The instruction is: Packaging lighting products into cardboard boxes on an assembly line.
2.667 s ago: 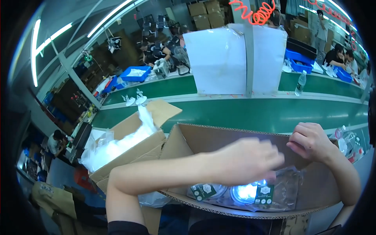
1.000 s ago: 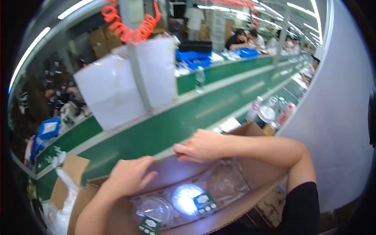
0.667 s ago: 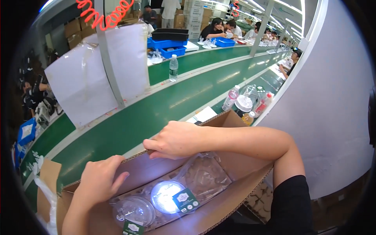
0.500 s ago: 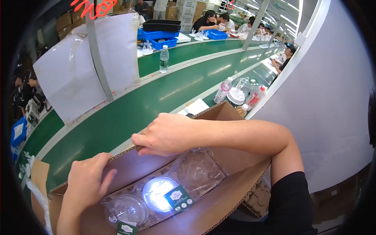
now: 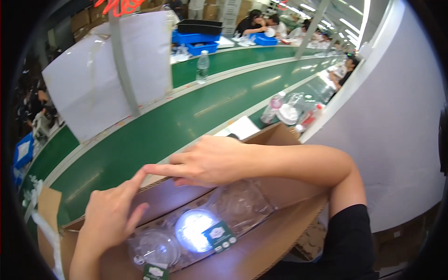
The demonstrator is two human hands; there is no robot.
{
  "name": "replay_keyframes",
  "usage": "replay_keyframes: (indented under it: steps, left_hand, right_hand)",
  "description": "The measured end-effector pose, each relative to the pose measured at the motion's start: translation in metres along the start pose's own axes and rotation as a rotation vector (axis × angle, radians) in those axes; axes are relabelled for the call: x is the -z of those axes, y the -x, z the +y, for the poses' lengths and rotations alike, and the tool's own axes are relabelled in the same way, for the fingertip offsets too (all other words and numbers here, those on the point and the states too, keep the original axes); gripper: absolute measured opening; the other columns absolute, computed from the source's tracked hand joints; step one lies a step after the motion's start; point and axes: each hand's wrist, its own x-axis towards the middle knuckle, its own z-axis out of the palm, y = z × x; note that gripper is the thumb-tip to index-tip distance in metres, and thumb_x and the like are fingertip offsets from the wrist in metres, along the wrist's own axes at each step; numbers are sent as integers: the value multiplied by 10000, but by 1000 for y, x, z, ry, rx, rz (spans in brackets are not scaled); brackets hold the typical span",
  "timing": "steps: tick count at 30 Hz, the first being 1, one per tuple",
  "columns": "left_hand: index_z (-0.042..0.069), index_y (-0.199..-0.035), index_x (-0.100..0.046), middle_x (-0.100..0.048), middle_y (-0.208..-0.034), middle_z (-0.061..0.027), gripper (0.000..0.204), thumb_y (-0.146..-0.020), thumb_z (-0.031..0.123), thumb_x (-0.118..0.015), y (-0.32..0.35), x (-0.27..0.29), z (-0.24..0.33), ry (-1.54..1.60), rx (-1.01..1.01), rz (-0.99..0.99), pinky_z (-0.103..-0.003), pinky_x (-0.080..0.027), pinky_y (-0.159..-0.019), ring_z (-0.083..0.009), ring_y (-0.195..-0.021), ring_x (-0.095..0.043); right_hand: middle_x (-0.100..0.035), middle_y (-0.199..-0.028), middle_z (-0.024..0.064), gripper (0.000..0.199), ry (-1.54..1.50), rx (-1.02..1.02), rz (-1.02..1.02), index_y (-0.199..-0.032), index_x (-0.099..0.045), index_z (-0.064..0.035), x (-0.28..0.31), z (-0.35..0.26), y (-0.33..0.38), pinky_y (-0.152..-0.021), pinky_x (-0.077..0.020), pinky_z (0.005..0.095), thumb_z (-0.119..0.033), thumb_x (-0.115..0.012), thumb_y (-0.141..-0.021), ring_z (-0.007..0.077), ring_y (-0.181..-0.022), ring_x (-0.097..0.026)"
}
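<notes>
Before me stands an uncovered cardboard box (image 5: 291,228). My left hand (image 5: 109,210) lies over its far rim, index finger stretched out and thumb apart inside. My right hand (image 5: 210,161) reaches across above the same rim, index finger pointing left; the two index fingertips meet or overlap. Neither hand visibly holds anything, though some fingers are hidden. Inside the box, a round clear plastic item glows with a bright white disc (image 5: 193,228), a green tag (image 5: 219,236) beside it. To its left sits an unlit clear round item (image 5: 156,249) with another green tag (image 5: 155,271); clear plastic packaging (image 5: 240,200) lies to the right.
A green conveyor belt (image 5: 186,126) runs beyond the box. Across it stand a water bottle (image 5: 202,67), blue bins (image 5: 198,39) and a white board (image 5: 107,79). A pinkish bottle (image 5: 273,107) is at right, near a white panel (image 5: 373,116). Several people sit farther off.
My left index finger has straightened up and right, and my right index finger has extended left to meet it. The whole view has shifted slightly.
</notes>
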Motion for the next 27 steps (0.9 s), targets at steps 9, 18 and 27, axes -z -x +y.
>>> replay_keyframes:
  steps: [9,18,27]
  left_hand:
    - [103,-1628,-243,-738,-1078,-149,829,-946,272,-681,5,-7,6,-25,21,-123,-428,-580,-643,-338,-854,-729]
    - [84,-1628,-215,-708,-1207,-168,816,-962,256,-654,22,-11,2,-29,-31,-63,-434,-602,-694,-323,-946,-729]
    - [50,-1620,-207,-710,-1184,-168,824,-964,264,-657,21,-10,1,-30,-39,-71,-432,-599,-695,-321,-933,-730]
  right_hand:
    - [-722,-950,103,906,18,-118,-224,-1619,-316,-133,21,-17,11,-642,-569,394,-571,-657,-903,295,-770,-721]
    - [-723,-1144,128,999,-96,-170,-263,-1611,-316,-84,28,-30,4,-793,-552,440,-589,-689,-834,356,-945,-704]
    - [-718,-1145,147,994,-81,-154,-240,-1610,-299,-59,29,-30,6,-779,-559,440,-583,-679,-856,365,-936,-708]
